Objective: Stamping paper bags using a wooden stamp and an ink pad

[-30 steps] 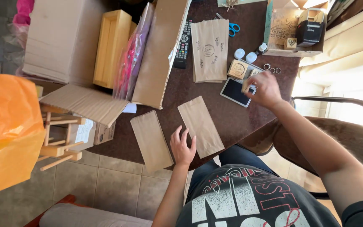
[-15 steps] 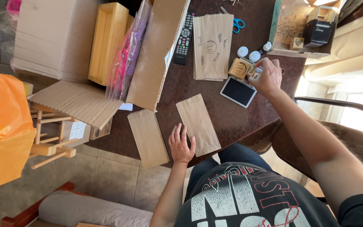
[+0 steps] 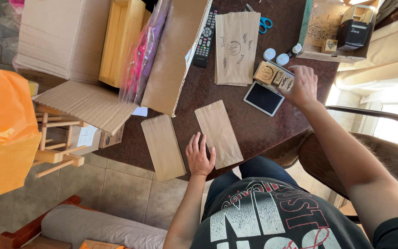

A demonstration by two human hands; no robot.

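Note:
My left hand lies flat, fingers spread, on the near edge of a plain brown paper bag on the dark table. A second plain bag lies just left of it, overhanging the table edge. My right hand reaches to a cluster of wooden stamps and its fingertips close on a small wooden stamp. A black ink pad sits right beside the stamps. A stack of printed paper bags lies farther back.
A black remote, blue scissors, white caps and a box of supplies stand at the far side. Open cardboard boxes, a wooden crate, an orange bag and a chair surround the table.
My right hand has shifted from above the ink pad to the wooden stamps beside it. My left hand stays pressed on the plain bag.

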